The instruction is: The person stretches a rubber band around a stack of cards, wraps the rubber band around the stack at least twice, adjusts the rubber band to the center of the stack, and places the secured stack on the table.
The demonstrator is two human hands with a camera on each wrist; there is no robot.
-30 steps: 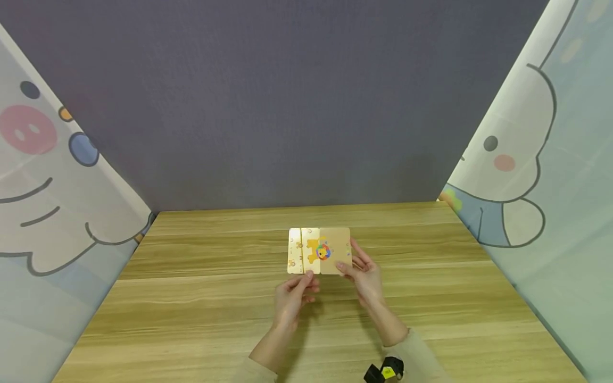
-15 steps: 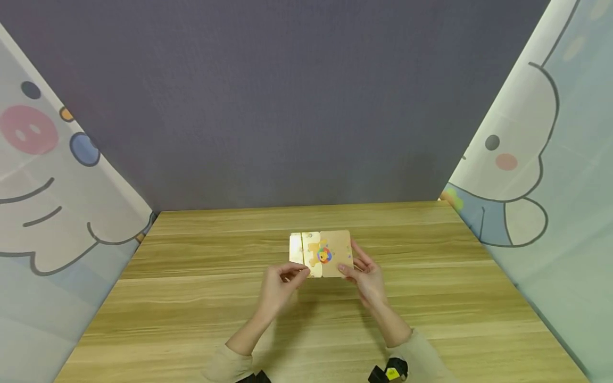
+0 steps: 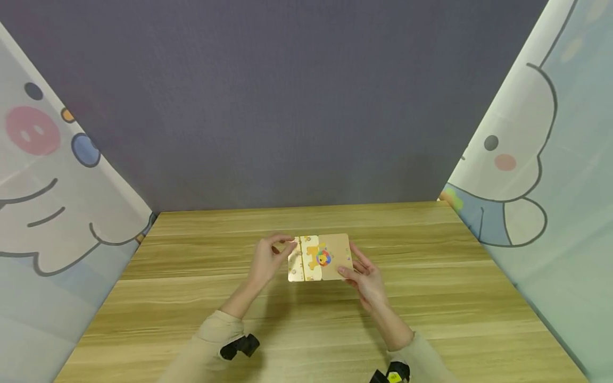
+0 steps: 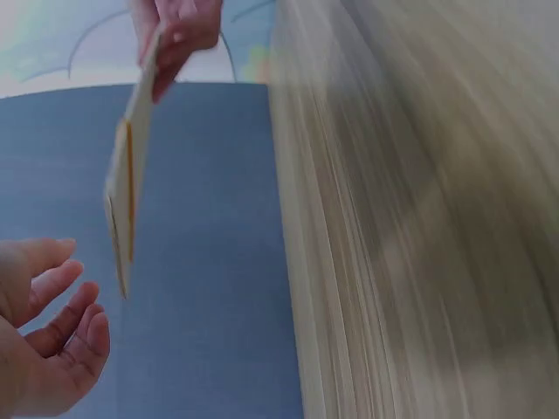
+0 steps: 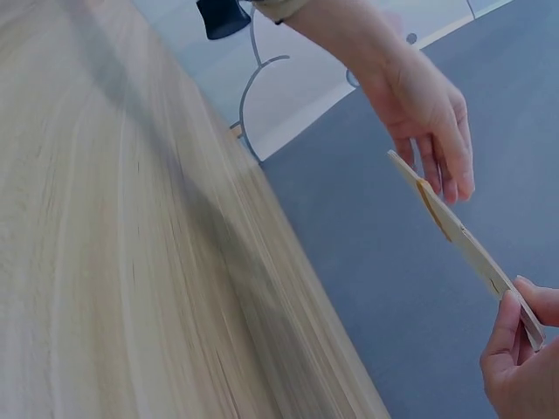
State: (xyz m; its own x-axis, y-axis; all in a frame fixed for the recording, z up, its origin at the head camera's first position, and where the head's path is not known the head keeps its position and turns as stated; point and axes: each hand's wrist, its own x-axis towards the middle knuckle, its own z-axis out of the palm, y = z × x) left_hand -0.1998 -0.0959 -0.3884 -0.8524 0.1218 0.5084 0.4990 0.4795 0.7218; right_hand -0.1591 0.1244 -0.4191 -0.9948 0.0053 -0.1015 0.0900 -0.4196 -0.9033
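Note:
A thin, flat cartoon-printed board (image 3: pixel 334 247) is held up over the table in the head view. It has a tan right part, paler shiny sections at left with a dark yellow line between them, and a colourful lion figure in the middle. My right hand (image 3: pixel 367 279) pinches its lower right part between thumb and fingers. Beside the upper left corner is my left hand (image 3: pixel 269 260), its fingers loosely bent. In the left wrist view the left hand (image 4: pixel 52 327) stands apart from the board (image 4: pixel 131 170), which shows edge-on. An orange strip (image 5: pixel 433 211) runs along the board's underside.
The wood-grain table (image 3: pixel 191 298) lies beneath both hands. A dark grey panel (image 3: pixel 297 106) rises behind it. Cartoon-printed cloths hang at the left (image 3: pixel 72 213) and right (image 3: pixel 527 159). Black devices sit on the left sleeve (image 3: pixel 239 347) and right sleeve (image 3: pixel 395 372).
My left hand has moved from the board's lower edge leftward and up to its upper left corner. The right hand keeps its grip, and the board has shifted slightly toward me.

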